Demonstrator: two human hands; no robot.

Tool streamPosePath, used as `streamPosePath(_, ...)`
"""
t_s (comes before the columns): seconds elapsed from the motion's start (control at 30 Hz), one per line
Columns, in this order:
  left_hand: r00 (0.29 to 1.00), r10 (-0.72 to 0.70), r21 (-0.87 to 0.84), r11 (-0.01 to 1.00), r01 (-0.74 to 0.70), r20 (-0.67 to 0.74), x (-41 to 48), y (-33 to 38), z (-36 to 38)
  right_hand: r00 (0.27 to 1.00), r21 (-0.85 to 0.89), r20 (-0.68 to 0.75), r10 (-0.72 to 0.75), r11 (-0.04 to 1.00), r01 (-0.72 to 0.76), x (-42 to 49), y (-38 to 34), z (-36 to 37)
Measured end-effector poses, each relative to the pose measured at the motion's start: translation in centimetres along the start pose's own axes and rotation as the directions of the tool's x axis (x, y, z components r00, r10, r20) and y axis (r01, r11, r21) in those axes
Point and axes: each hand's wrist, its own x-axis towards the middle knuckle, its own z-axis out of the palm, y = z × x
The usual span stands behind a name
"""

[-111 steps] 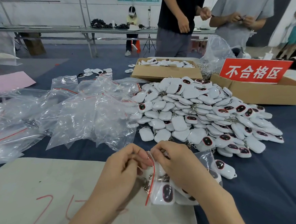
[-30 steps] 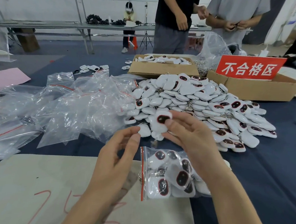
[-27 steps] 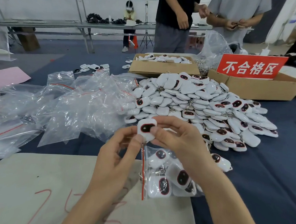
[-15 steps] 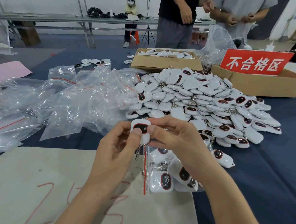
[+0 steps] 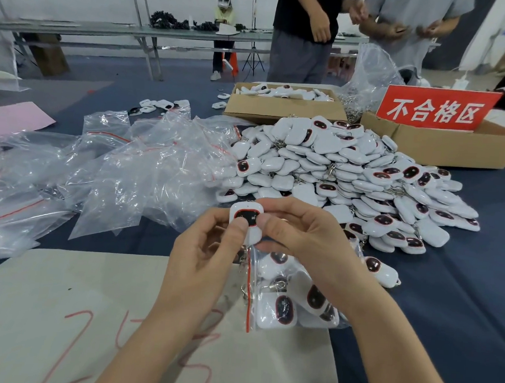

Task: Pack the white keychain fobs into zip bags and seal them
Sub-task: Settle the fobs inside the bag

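Fingertips of left hand and right hand pinch one fob, upright; zip bag mouth lies at six o'clock.

The left hand and the right hand hold one fob between them, just above a zip bag with more fobs in it. The bag lies partly on a flat sheet. Behind the hands is a pile of fobs, with a heap of empty bags to its left. Behind the pile sit a middle box and a right box with a sign on it.
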Motion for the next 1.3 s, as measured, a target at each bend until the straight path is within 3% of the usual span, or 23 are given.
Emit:
streamPosePath(0.43, 1.000, 0.030, 0.041, 0.999, -0.030, 0.007, -0.01, -0.55, -0.03, 0.992, -0.048, -0.119, -0.051, 0.998, 0.045, 0.10, 0.58, 1.02)
streamPosePath(0.73, 0.994, 0.012, 0.026, 1.000, -0.015, 0.110, -0.02, -0.72, -0.08, 0.992, -0.008, -0.126, -0.025, 1.000, 0.025, 0.27, 0.78, 0.90)
streamPosePath(1.1, 0.996, -0.044, -0.036, 0.998, 0.047, 0.080, 0.31, -0.54, -0.12, 0.992, 0.004, -0.130, -0.009, 1.000, 0.010, 0.21, 0.89, 0.99)
streamPosePath(1.23, 0.997, -0.071, -0.075, 0.995, 0.070, -0.003, 0.49, -0.83, 0.00, 0.994, 0.034, -0.112, -0.006, 0.999, 0.010, 0.23, 0.87, 0.66)
streamPosePath(1.3, 0.997, -0.035, -0.012, 0.999, 0.035, -0.063, 0.52, -0.94, -0.23, 0.997, 0.043, -0.072, -0.028, 0.999, 0.031, 0.15, 0.90, 0.62)
